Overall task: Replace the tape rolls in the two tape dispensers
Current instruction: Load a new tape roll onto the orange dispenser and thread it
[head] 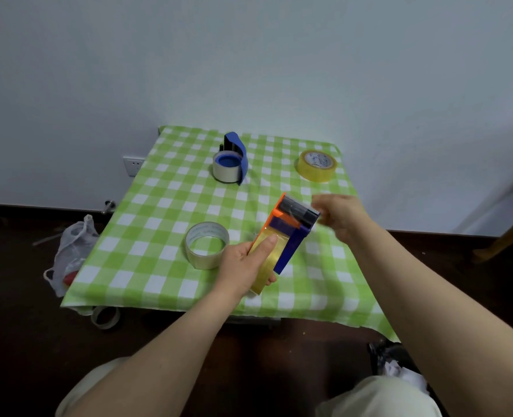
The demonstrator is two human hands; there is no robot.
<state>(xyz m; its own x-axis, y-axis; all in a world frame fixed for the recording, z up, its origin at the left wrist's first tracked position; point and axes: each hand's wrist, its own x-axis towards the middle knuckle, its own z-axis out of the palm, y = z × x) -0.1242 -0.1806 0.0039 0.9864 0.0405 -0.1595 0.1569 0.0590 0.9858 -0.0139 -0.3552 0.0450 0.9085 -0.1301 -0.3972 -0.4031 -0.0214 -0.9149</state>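
Left hand [243,266] gripping orange-blue dispenser [291,246], blurred right hand [339,215] at its far end, grip unclear

I can read nothing here letter for letter. The yellow tape roll [317,165], near the far right corner of the bench [165,188], has a white label with blue print at its core. The print is too small and blurred for me to make out any word, number or brand. The clear tape roll [207,245], toward the near left edge, shows faint grey print round the inside of its core, just as illegible.
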